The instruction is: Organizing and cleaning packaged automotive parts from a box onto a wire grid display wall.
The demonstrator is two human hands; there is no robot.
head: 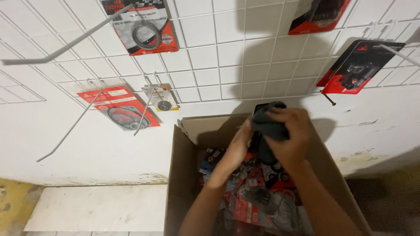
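Both my hands are raised over an open cardboard box (183,161) that stands against the white wall. My right hand (291,137) clutches a dark grey cloth (267,120) bunched around a black packet whose top edge (262,106) sticks out. My left hand (238,146) presses against the left side of the same packet and cloth. Under my hands the box holds several red and black blister packs (249,205) of rings and small parts.
A white wire grid (218,57) on the wall carries hooks with red-backed packs: one at top left (144,28), one at lower left (120,109), a small one (162,98), and two at right (356,65). Long bare hooks (65,43) jut out. Pale floor tile (96,207) lies left.
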